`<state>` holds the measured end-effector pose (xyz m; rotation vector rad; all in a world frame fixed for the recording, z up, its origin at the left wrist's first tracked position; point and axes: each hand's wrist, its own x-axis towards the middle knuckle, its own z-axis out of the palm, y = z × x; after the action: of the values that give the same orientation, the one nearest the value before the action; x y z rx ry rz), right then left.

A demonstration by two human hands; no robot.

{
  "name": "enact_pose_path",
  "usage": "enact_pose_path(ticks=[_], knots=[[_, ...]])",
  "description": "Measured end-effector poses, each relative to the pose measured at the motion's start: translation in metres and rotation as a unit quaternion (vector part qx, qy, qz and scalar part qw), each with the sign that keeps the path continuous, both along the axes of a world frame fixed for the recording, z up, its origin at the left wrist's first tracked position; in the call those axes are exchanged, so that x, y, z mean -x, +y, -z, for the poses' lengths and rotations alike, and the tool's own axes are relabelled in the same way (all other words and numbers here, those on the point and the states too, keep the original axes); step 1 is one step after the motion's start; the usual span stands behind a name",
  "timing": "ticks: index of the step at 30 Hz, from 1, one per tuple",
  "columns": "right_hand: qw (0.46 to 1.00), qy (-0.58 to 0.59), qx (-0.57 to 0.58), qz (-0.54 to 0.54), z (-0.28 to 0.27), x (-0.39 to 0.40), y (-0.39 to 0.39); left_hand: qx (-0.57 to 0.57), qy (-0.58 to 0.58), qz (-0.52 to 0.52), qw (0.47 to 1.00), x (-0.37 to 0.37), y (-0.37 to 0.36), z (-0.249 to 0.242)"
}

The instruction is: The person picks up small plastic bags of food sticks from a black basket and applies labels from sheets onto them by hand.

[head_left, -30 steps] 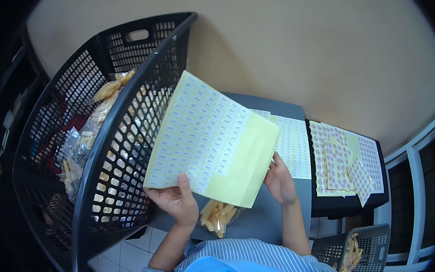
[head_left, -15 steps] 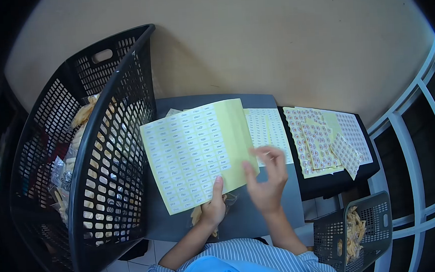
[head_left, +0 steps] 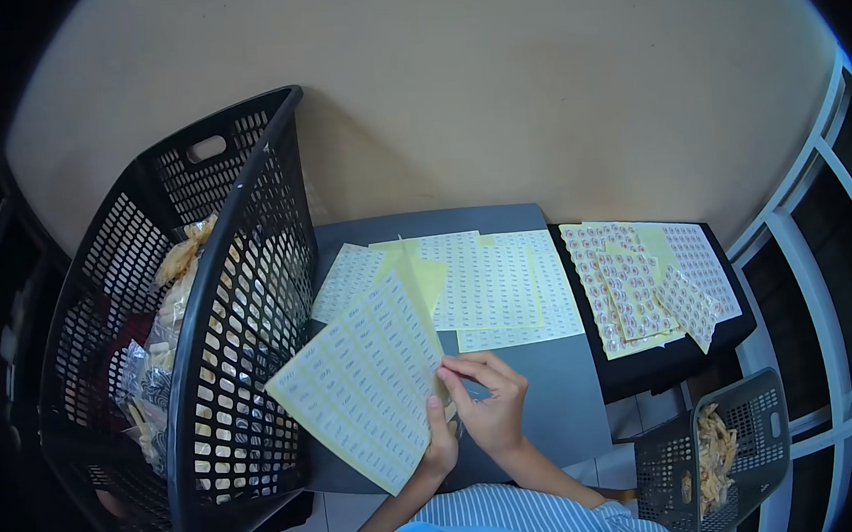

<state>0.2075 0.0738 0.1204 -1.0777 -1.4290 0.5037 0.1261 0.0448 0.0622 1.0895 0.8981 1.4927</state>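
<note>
While left hand (head_left: 442, 448) grips yellow-edged white paper label sheet (head_left: 363, 387), right hand (head_left: 497, 414) pinches edge; separating label would need steady support.

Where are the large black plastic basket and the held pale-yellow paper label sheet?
Large black plastic basket (head_left: 180, 447): head view, on its thick rim.
Held pale-yellow paper label sheet (head_left: 355, 378): head view, on its printed face.
</note>
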Motion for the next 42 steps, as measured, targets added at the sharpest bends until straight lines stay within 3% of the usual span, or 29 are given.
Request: enact_pose_path(ticks=[17, 19, 29, 31, 32, 34, 36, 38, 42], knots=[[0.973, 0.148, 0.135, -0.117, 0.009, 0.005, 0.000, 0.092, -0.055, 0.009, 0.994, 0.009, -0.006, -0.005], [0.955, 0.207, 0.172, -0.121, 0.010, 0.006, 0.002, 0.098, -0.059, 0.017, 0.993, 0.010, -0.005, -0.004], [0.975, 0.159, 0.119, -0.099, 0.015, 0.006, -0.002, 0.147, -0.128, 0.034, 0.980, 0.009, 0.007, -0.003], [0.936, 0.270, 0.170, -0.148, 0.018, 0.003, -0.001, 0.160, -0.143, 0.034, 0.976, 0.019, 0.014, -0.005], [0.935, 0.269, 0.175, -0.149, 0.020, 0.000, 0.000, 0.168, -0.152, 0.033, 0.974, 0.028, 0.021, -0.009], [0.922, 0.333, 0.112, -0.165, 0.029, -0.013, 0.005, 0.182, -0.168, 0.032, 0.968, 0.037, 0.026, -0.010], [0.937, 0.291, 0.110, -0.156, 0.046, -0.025, 0.003, 0.043, -0.118, -0.117, 0.985, 0.046, 0.048, -0.008], [0.983, -0.016, 0.176, -0.055, 0.059, -0.034, -0.007, 0.064, -0.134, -0.097, 0.984, 0.060, 0.065, 0.002], [0.949, -0.117, 0.271, -0.111, 0.082, -0.038, -0.020, 0.173, -0.165, -0.054, 0.969, 0.074, 0.082, 0.030]])
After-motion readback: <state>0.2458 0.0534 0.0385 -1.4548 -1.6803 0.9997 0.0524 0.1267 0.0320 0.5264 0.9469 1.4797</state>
